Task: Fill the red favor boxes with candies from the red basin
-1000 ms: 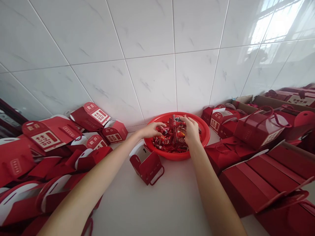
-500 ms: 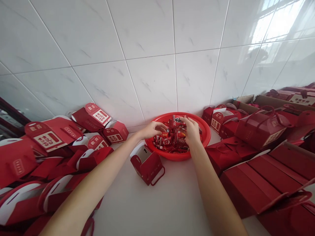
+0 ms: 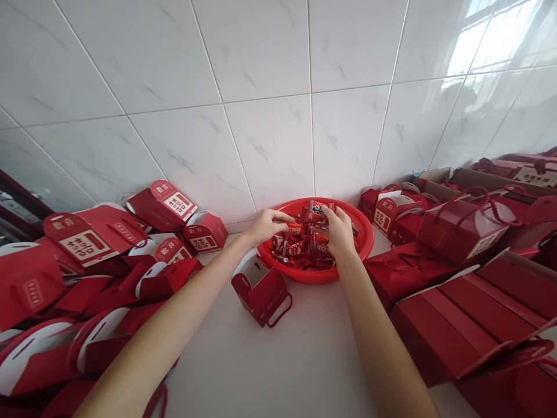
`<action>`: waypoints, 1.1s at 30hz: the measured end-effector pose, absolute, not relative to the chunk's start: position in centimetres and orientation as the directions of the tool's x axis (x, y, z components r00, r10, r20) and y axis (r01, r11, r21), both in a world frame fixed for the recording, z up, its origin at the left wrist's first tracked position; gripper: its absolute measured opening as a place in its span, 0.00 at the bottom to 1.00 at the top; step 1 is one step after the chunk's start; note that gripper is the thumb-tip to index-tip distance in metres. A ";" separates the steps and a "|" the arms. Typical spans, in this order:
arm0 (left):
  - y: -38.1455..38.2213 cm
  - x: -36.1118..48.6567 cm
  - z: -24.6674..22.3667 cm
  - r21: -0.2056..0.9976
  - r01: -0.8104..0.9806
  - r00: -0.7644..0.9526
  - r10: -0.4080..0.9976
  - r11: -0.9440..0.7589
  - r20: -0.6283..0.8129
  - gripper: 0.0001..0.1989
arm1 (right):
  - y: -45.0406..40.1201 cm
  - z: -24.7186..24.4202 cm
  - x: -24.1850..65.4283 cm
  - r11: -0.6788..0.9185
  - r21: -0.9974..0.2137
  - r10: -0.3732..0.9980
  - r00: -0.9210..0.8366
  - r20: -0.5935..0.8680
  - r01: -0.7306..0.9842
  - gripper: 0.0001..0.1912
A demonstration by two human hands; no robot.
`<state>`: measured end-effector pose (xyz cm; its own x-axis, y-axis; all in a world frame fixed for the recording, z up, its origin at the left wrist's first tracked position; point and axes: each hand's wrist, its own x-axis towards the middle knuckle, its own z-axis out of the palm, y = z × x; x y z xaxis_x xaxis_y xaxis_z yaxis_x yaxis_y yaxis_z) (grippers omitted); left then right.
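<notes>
A round red plastic basket by the wall holds a heap of red-wrapped sweets. At its left side, my left hand pinches a small red and orange wrapped sweet between thumb and fingertips. My right hand reaches in from the right, its fingers curled at a red packet with black lettering; the fingers partly hide where they grip it. Just in front of the basket, an open red gift box with a white inside and a rope handle stands on the white tabletop.
Many red gift boxes, several open, crowd the left side. More red boxes with rope handles are stacked on the right, some beside a cardboard carton. A white tiled wall rises behind the basket.
My left hand has drawn slightly up, and a red and orange sweet now shows at its fingertips. The lettered packet has shifted slightly to the right at my right fingers.
</notes>
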<state>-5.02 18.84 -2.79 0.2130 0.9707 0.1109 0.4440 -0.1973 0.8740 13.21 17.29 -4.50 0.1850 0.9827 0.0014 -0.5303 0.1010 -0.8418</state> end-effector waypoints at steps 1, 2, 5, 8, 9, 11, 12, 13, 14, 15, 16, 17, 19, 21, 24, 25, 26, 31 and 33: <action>18.8 -5.0 -2.7 0.879 0.431 0.224 0.968 -0.205 0.116 0.11 | 17.3 -4.5 13.2 0.104 -0.844 0.982 0.190 0.003 -0.526 0.07; 18.7 -5.0 -2.7 0.884 0.418 0.237 0.964 -0.212 0.119 0.11 | 17.3 -4.6 13.1 0.110 -0.847 0.981 0.195 0.008 -0.521 0.07; 18.6 -5.0 -2.7 0.893 0.384 0.246 0.958 -0.233 0.145 0.11 | 17.4 -4.8 13.0 0.138 -0.859 0.978 0.207 0.038 -0.493 0.08; 18.3 -4.7 -2.6 0.895 0.351 0.229 0.952 -0.274 0.201 0.16 | 17.4 -5.0 13.0 0.162 -0.870 0.974 0.215 0.066 -0.466 0.08; 18.1 -4.5 -2.5 0.895 0.341 0.227 0.949 -0.289 0.220 0.17 | 17.4 -5.0 13.0 0.166 -0.871 0.974 0.216 0.071 -0.462 0.08; 17.9 -4.1 -2.3 0.891 0.322 0.226 0.940 -0.319 0.255 0.19 | 17.3 -4.9 13.0 0.166 -0.875 0.974 0.212 0.075 -0.454 0.08; 17.8 -3.9 -2.1 0.890 0.316 0.223 0.937 -0.330 0.268 0.19 | 17.3 -4.8 13.0 0.164 -0.879 0.975 0.207 0.077 -0.448 0.08; 17.7 -3.6 -2.0 0.889 0.311 0.219 0.935 -0.337 0.278 0.19 | 17.2 -4.8 13.1 0.162 -0.882 0.976 0.202 0.078 -0.443 0.08; 17.7 -3.4 -1.9 0.887 0.312 0.215 0.935 -0.340 0.283 0.19 | 17.2 -4.7 13.1 0.159 -0.884 0.977 0.197 0.078 -0.439 0.07; 17.6 -3.2 -1.9 0.884 0.317 0.212 0.934 -0.343 0.286 0.19 | 17.1 -4.7 13.1 0.156 -0.886 0.978 0.192 0.078 -0.437 0.07; 17.7 -2.9 -1.9 0.880 0.326 0.209 0.934 -0.345 0.289 0.19 | 17.1 -4.6 13.1 0.152 -0.886 0.980 0.184 0.077 -0.439 0.07; 17.7 -2.7 -1.9 0.874 0.340 0.203 0.935 -0.346 0.292 0.18 | 17.0 -4.6 13.0 0.146 -0.885 0.982 0.173 0.076 -0.442 0.07; 18.0 -2.4 -2.1 0.852 0.382 0.184 0.933 -0.358 0.310 0.16 | 16.9 -4.5 13.0 0.125 -0.885 0.988 0.139 0.069 -0.448 0.08; 18.2 -2.2 -2.3 0.814 0.434 0.168 0.922 -0.386 0.347 0.14 | 16.8 -4.4 13.1 0.110 -0.884 0.992 0.098 0.073 -0.454 0.10; 18.4 -1.8 -2.3 0.760 0.496 0.166 0.905 -0.420 0.392 0.12 | 16.4 -4.2 13.2 0.124 -0.877 0.992 0.029 0.124 -0.465 0.16; 18.4 -1.7 -2.3 0.755 0.504 0.161 0.904 -0.420 0.395 0.12 | 16.3 -4.2 13.2 0.127 -0.874 0.990 0.000 0.143 -0.469 0.19; 18.4 -1.6 -2.3 0.756 0.506 0.156 0.906 -0.416 0.394 0.13 | 16.2 -4.2 13.3 0.124 -0.872 0.987 -0.028 0.156 -0.474 0.21; 18.4 -1.7 -2.3 0.761 0.492 0.134 0.901 -0.422 0.413 0.13 | 16.3 -4.4 13.2 0.155 -0.837 0.980 -0.028 0.199 -0.524 0.21; 18.7 -2.3 -2.3 0.741 0.531 0.136 0.904 -0.411 0.405 0.12 | 16.6 -4.5 13.2 0.205 -0.822 0.978 0.071 0.198 -0.531 0.20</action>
<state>-2.30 18.66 -2.32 0.1355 0.9044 0.4046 0.5306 -0.4111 0.7413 13.24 16.59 -4.51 0.0706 0.9776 0.1985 -0.5313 0.2052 -0.8220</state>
